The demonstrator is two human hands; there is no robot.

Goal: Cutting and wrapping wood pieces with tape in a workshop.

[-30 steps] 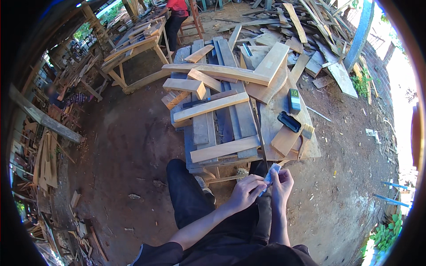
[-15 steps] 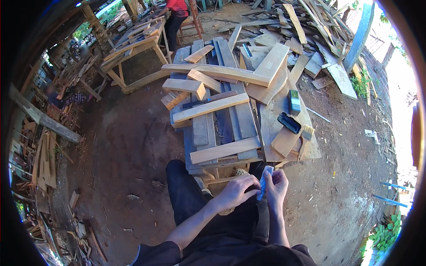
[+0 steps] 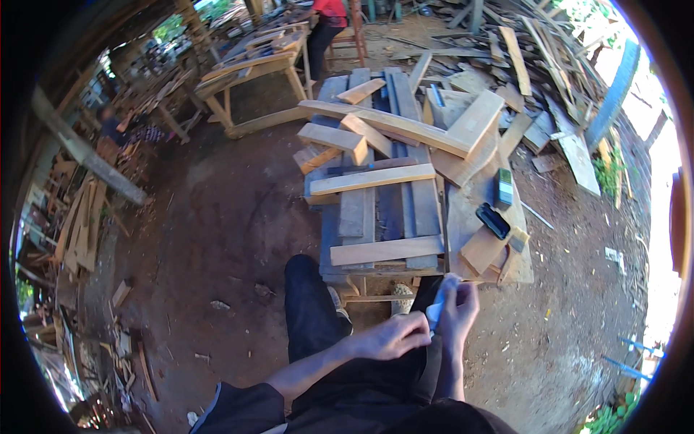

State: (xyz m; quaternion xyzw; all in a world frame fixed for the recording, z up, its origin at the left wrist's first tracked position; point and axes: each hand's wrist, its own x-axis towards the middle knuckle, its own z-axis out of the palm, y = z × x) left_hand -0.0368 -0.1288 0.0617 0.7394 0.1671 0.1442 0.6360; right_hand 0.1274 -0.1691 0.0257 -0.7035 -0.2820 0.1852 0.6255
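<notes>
The right hand is raised over the right thigh, its forearm rising almost straight from below, thumb and fingers pinched closed on a small white-and-blue strip. The strip hangs from that grip on the hand's left side, above the lap and short of the bench. The left hand comes in on a slanting forearm, back of the hand upward, fingers curled partly closed toward the thumb — fingertips just beside the strip's lower end, though I cannot tell whether they touch it.

Beyond the knees stands a low bench of grey planks. A pale board lies across its near edge; farther back are a tan batten and a thick block. To the right — a black tray, a green box and a wooden block. Farther off, a person in red is by another table.
</notes>
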